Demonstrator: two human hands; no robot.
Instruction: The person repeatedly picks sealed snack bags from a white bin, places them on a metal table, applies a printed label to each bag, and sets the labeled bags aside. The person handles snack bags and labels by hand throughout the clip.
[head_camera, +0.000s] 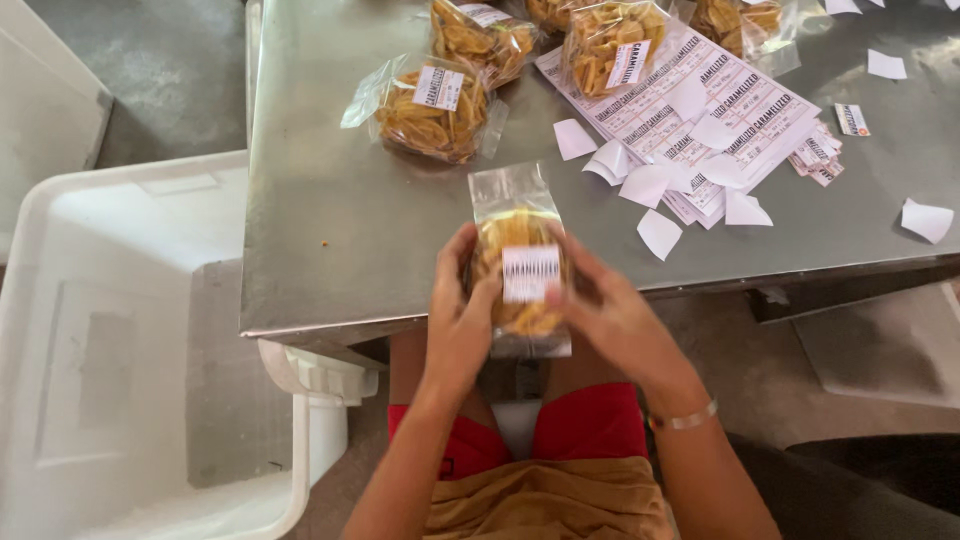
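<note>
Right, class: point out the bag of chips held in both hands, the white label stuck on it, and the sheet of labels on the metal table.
held bag of chips (520, 235), head view, upper chips.
white label (531, 273), head view, its centre.
sheet of labels (745, 110), head view, printed middle.

A dull grey brushed-steel counter (330, 220) fills the upper middle of the view, its front edge catching soft, even light that throws only faint shadows. To the left stands a large white plastic tub (60, 300) with a rolled rim, sitting on a rough grey concrete floor (170, 70). A paler slab, perhaps a mat, lies on the floor at right (880, 350).
</note>
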